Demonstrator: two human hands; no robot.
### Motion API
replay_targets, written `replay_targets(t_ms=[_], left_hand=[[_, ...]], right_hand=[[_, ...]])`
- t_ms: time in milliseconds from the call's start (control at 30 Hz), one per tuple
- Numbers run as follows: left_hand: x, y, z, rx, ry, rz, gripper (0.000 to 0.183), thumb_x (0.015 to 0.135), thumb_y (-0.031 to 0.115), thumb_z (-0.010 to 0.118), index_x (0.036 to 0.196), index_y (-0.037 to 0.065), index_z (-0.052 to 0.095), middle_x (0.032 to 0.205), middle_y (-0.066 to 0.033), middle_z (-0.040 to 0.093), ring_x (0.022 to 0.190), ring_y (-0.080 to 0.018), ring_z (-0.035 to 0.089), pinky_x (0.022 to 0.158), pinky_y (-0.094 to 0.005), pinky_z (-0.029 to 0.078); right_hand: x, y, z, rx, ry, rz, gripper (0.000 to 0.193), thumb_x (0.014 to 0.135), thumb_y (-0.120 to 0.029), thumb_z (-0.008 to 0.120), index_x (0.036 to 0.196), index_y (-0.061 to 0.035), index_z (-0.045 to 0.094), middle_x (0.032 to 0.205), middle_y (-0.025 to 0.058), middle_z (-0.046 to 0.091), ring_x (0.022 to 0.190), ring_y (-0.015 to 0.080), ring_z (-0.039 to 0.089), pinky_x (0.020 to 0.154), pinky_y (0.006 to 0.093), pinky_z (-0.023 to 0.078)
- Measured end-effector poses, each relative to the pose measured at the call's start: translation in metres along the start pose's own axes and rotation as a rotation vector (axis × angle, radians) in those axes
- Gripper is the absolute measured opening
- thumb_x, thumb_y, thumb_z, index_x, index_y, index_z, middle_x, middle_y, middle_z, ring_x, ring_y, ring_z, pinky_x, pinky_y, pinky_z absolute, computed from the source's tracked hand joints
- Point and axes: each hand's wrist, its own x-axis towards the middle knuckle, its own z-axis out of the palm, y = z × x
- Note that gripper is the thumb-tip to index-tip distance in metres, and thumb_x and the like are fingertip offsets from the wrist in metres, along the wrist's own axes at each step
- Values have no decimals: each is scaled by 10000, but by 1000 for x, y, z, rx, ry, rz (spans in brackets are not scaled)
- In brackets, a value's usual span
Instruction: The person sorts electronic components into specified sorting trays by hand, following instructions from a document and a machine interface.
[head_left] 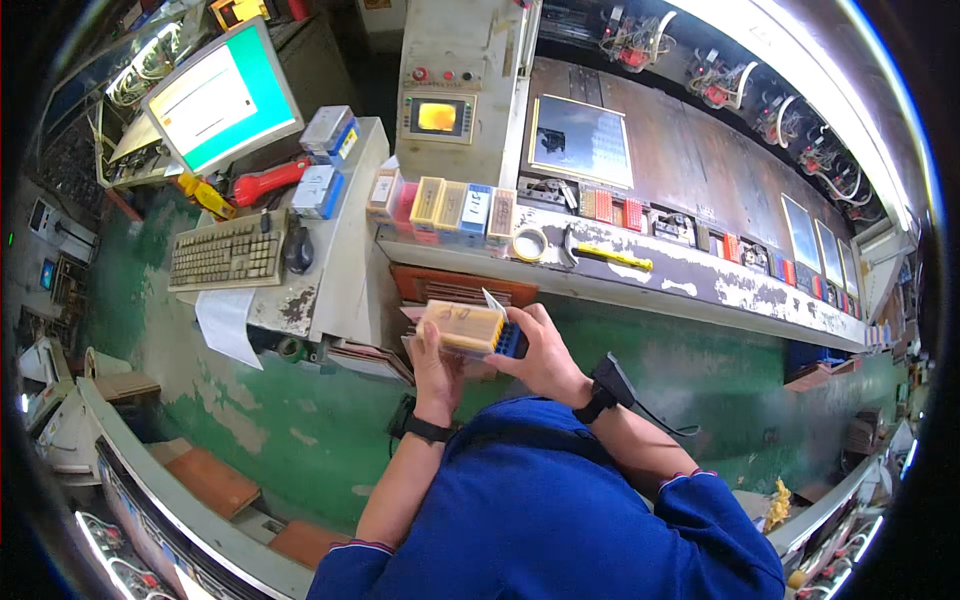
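In front of my chest I hold a small plastic box [464, 322] with a yellowish top and handwritten marks on it. My left hand [436, 375] grips its left side, the thumb lying against the top. The fingers of my right hand [545, 355] close on its right end, where a dark blue part [509, 341] with small holes shows. A thin white piece [493, 302] stands up at the far right corner of the box. Whether the blue part is joined to the yellow box or separate I cannot tell.
Several similar boxes [452, 207] line the machine ledge ahead, beside a tape roll [529, 244] and a yellow-handled hammer [610, 254]. Left stands a desk with a keyboard [228, 252], mouse [297, 249], monitor [226, 97] and red flashlight [270, 182]. A machine bed [680, 150] runs along the right.
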Motion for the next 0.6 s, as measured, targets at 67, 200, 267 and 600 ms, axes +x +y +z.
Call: replay_targets(t_ms=[67, 200, 267, 600], left_hand=[[10, -11, 24, -299, -164, -62, 797, 1008, 701, 444, 1538, 108, 406, 1481, -96, 539, 1356, -265, 526, 1128, -453, 436], [49, -14, 89, -390, -112, -91, 821, 975, 720, 510, 1494, 86, 445, 1382, -103, 601, 1273, -253, 584, 1104, -441, 461], [88, -14, 99, -357, -137, -14, 852, 978, 750, 443, 1493, 71, 448, 1362, -135, 614, 1267, -286, 594, 1107, -462, 468], [174, -13, 240, -240, 500, 88, 780, 977, 743, 476, 1391, 83, 523, 1144, -94, 679, 998, -245, 691, 866, -414, 594]], right_hand=[[18, 15, -10, 89, 74, -103, 755, 761, -253, 909, 1382, 0, 561, 1200, 192, 560, 1151, 351, 582, 1002, 420, 502], [61, 54, -42, 272, 20, -36, 739, 743, -285, 924, 1354, -18, 607, 1181, 163, 583, 1116, 310, 587, 1012, 391, 483], [88, 78, -65, 277, 23, -105, 699, 729, -286, 934, 1307, -29, 637, 1167, 137, 593, 1085, 284, 585, 998, 375, 478], [185, 191, -165, 980, -492, 245, 339, 993, -196, 717, 1248, 10, 635, 1150, 59, 690, 1046, 126, 623, 942, 298, 507]])
